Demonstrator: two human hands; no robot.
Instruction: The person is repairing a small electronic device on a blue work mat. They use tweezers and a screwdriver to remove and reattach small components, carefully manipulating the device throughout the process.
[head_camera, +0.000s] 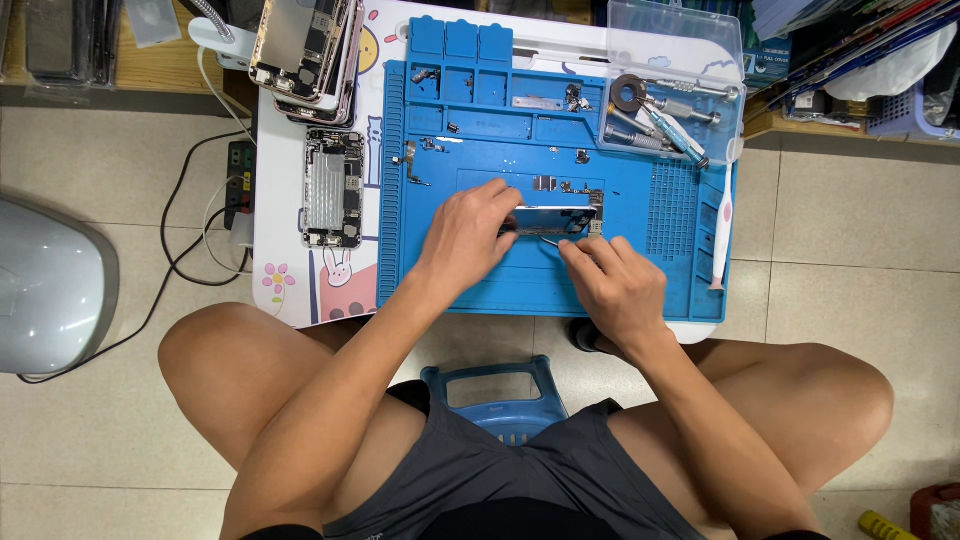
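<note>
Nearest: the person's bare knees are framing a blue plastic stool (497, 398), its seat mostly hidden under dark shorts. Beyond, both hands are meeting over a blue work mat (500, 285) on a small white table (268, 205). The left hand (465, 237) is clamping its fingers on the left end of an opened phone (553, 220), which is lying near the mat's middle. The right hand (615, 280) is pinching a thin metal tool (552, 240), too slim to identify, its tip touching the phone's near edge. Small screws and brackets (560, 186) are sitting just beyond; details are hard to make out. Left of the mat, a stripped phone chassis (333, 187) is lying flat; farther, a stack of phone housings (305, 50) is being cut off by the frame's edge. Far right, a clear tool tray (672, 85) is holding screwdrivers. A white brush (722, 235) is lying along the mat's right edge. The floor is pale tile (850, 210).
</note>
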